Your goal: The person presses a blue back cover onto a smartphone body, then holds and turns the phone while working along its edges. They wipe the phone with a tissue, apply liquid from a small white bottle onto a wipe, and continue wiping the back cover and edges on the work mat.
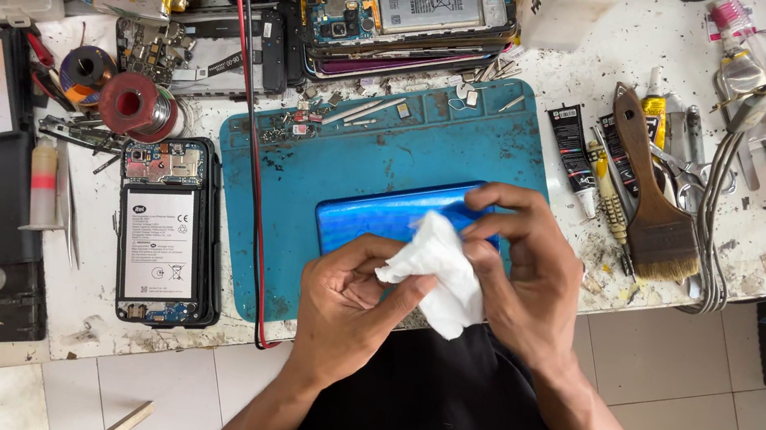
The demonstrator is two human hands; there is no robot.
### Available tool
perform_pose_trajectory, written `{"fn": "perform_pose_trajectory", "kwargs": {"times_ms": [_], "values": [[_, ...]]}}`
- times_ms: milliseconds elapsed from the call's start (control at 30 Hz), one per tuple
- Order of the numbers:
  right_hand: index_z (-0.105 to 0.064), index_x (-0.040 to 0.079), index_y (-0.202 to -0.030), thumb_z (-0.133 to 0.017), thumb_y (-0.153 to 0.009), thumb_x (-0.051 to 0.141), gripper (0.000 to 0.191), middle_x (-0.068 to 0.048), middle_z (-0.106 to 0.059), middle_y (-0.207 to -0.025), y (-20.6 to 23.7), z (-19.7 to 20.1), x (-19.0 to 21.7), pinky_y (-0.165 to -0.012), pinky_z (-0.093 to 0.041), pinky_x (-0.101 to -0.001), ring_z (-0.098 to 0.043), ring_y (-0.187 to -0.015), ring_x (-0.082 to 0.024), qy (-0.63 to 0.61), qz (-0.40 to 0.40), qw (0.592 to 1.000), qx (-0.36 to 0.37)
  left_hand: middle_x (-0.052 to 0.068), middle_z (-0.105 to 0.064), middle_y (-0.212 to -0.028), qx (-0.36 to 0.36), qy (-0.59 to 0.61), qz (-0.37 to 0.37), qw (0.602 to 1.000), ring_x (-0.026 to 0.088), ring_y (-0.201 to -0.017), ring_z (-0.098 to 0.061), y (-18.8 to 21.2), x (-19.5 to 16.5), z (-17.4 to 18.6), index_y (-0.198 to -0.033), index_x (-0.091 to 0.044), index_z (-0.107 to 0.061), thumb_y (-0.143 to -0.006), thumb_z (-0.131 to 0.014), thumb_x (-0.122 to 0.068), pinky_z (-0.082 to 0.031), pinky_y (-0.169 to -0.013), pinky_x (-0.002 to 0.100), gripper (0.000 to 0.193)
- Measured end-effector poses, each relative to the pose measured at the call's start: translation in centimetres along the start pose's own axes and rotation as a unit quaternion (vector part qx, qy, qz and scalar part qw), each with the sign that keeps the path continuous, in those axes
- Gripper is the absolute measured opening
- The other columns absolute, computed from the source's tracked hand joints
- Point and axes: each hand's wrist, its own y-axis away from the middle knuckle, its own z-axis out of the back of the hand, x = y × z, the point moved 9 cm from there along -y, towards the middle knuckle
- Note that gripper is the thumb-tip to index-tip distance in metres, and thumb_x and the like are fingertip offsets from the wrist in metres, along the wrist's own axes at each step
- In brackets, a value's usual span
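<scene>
Cluttered desk [568, 61], blue mat [382, 154]: left hand [344, 305] pinching white cloth [435, 273], right hand [522, 266] gripping blue phone cover [383, 215]; best wiped gently, cover steadied.

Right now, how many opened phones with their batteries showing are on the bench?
2. One opened phone lies left of the blue mat; another opened phone sits at the top, behind the mat. More may be hidden in the clutter.

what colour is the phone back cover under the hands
Glossy blue, seen in the head view: the back cover lies on a teal mat, partly hidden by a white cloth.
</scene>
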Motion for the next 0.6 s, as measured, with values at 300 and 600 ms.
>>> {"fn": "perform_pose_trajectory", "kwargs": {"times_ms": [300,600], "values": [[-0.073,-0.003,-0.111,-0.078,-0.090,0.007,0.024,-0.011,-0.076,-0.103,1.1,-0.4,-0.7,-0.078,-0.058,-0.0264,-0.073,-0.091,-0.016,0.136,-0.048,0.989,0.038,0.020,-0.071,-0.114,-0.068,-0.094,-0.069,0.991,0.018,-0.102,-0.069,-0.3,-1.5,0.8,-0.115,0.008,-0.069,-0.096,-0.077,-0.001,-0.060,-0.087,0.031,0.023],[-0.068,-0.007,-0.113,-0.069,-0.096,-0.001,0.019,-0.014,-0.074,-0.103,1.7,-0.3,-2.6,-0.081,-0.057,-0.0256,-0.071,-0.093,-0.014,0.051,-0.120,0.990,0.062,0.015,-0.064,-0.129,0.014,0.029,-0.027,0.999,0.017,-0.116,-0.065,-1.8,-3.3,-0.7,-0.131,-0.004,-0.052,-0.085,-0.079,0.001,-0.058,-0.099,0.029,0.055]]}}
